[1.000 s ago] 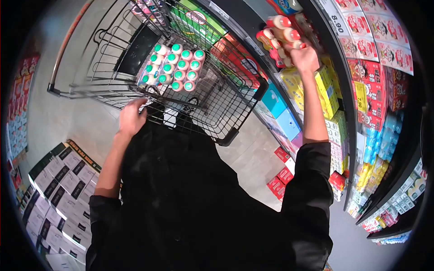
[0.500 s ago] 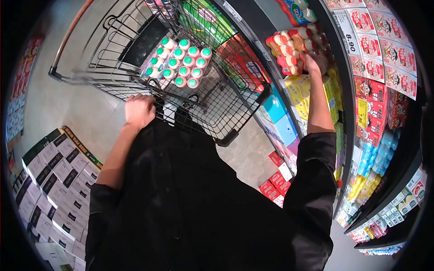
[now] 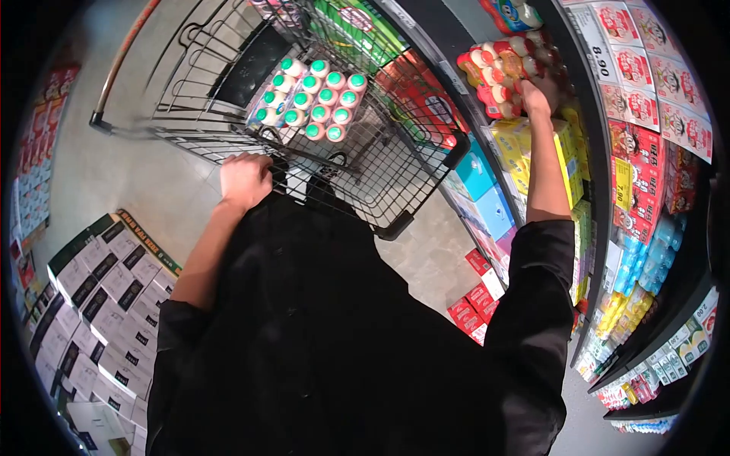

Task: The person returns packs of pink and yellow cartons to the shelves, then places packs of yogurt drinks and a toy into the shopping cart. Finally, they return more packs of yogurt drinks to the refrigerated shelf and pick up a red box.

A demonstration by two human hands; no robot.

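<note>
My left hand (image 3: 245, 181) is closed on the near edge of the black wire shopping cart (image 3: 395, 205), its fingers curled over the rim. Inside the cart lie packs of small bottles with green caps (image 3: 319, 99). At the upper right, my right hand (image 3: 538, 97) reaches onto the shelf and grips a pack of small red-capped bottles (image 3: 496, 76); its fingertips are partly hidden among the bottles. Just below that hand are yellow packs (image 3: 536, 156) on the shelf.
Stacked white cartons (image 3: 114, 311) stand at the lower left. Shelving (image 3: 604, 251) with red boxes (image 3: 639, 178) and price labels runs down the right. Red boxes (image 3: 475, 308) sit low beside the cart. Another shelf of goods (image 3: 46, 159) is at the far left.
The whole view has shifted slightly, moving the cart and shelves a little to the right in the picture. The red-capped pack appears tilted a bit differently under my right hand.
</note>
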